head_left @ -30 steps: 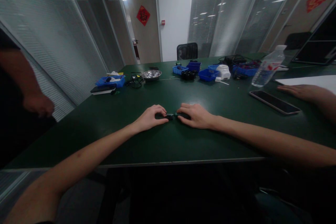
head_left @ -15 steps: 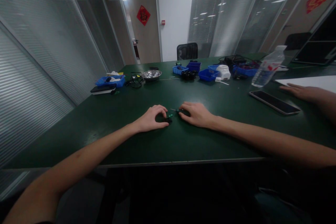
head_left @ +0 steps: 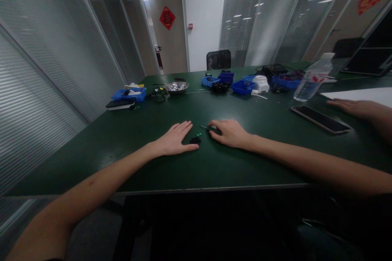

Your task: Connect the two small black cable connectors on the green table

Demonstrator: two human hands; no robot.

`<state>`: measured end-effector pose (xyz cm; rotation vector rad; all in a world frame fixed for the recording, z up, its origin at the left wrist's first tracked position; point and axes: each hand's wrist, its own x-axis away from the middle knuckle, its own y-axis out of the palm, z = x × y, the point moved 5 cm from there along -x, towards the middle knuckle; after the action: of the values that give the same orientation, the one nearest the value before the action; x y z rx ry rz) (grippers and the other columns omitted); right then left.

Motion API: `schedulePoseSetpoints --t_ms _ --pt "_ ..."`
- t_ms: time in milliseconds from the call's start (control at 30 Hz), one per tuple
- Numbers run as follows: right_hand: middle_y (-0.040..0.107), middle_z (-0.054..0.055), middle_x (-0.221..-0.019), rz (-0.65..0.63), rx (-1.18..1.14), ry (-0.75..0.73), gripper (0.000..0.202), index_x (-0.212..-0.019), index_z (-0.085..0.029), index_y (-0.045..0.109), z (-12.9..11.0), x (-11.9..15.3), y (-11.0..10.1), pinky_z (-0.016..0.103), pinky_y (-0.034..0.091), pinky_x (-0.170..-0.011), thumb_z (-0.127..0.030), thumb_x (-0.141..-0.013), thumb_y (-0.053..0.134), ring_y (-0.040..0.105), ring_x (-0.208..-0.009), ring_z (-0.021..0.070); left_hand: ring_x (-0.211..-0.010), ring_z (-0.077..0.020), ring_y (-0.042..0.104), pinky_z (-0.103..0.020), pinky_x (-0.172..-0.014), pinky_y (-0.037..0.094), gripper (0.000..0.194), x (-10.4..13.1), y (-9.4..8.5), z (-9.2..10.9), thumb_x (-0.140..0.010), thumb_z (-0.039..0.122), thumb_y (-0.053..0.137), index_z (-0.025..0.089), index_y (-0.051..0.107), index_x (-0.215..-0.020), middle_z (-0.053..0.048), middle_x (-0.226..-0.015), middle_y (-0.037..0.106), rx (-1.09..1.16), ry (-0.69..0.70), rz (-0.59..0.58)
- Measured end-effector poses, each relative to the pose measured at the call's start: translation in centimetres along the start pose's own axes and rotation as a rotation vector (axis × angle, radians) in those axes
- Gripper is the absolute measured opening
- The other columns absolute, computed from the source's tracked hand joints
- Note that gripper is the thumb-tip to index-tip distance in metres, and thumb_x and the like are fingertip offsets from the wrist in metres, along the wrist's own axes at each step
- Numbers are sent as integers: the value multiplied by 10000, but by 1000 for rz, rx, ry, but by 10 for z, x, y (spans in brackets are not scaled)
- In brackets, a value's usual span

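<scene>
Left grip [head_left: 171, 140]: one, spread wide, holding nothing; fingers straight toward between one and two o'clock, thumb out toward three. Black part [head_left: 195, 141]: one, small, lying on the green desk [head_left: 245, 167] in the gap between my left thumb and fingers, just beside the thumb; whether they touch, I cannot tell. Its long axis runs roughly nine to three; its green piece [head_left: 199, 135] sits at its one o'clock. Right grip [head_left: 229, 132]: one, thumb and forefinger pinching the dark handle of a thin-shafted tool [head_left: 203, 127]. Tool: one, at the black part's one o'clock, apart from it; shaft pointing between nine and ten. Metal bowl [head_left: 177, 86]: one, at eleven o'clock from my hands.
</scene>
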<state>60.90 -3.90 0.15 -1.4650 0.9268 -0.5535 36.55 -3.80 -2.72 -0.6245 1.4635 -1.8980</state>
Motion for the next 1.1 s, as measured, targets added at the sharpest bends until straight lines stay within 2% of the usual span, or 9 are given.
schedulePoseSetpoints --t_ms 133,333,600,967,1100 --pt "777 93 -1013 9 9 -5 401 -1338 -207 659 1 0 2 321 420 -682 -457 -1057 521 689 -789 230 -1645 -370 175 -521 -1321 136 1009 1 -2 2 -972 810 489 198 269 -1743 -149 -1787 163 12 -7 -4" --pt "777 91 -1028 -2 0 -5 395 -1338 -211 660 1 -1 1 319 424 -693 -450 -1052 530 691 -810 230 -1621 -378 245 -548 -1311 167 921 3 -8 8 -986 774 523 231 353 -1710 -145 -1764 264 50 38 50" --pt "779 91 -1022 11 15 -5 408 -1344 -211 656 0 -1 1 328 418 -693 -460 -1053 515 695 -821 243 -1614 -379 267 -558 -1306 176 817 4 -11 13 -1026 743 480 238 439 -1667 -157 -1754 285 5 76 34" --pt "782 92 -1036 8 21 -11 404 -1344 -218 659 1 -1 2 317 411 -686 -463 -1052 523 692 -810 233 -1620 -369 262 -537 -1309 178 793 5 -11 12 -1038 724 477 257 428 -1676 -143 -1754 292 7 85 36" --pt "779 91 -1035 -3 10 -10 407 -1354 -219 656 2 -1 2 315 409 -683 -460 -1054 523 690 -809 233 -1631 -361 232 -528 -1315 149 803 5 -10 11 -1046 723 453 256 387 -1696 -136 -1774 236 -9 82 13"
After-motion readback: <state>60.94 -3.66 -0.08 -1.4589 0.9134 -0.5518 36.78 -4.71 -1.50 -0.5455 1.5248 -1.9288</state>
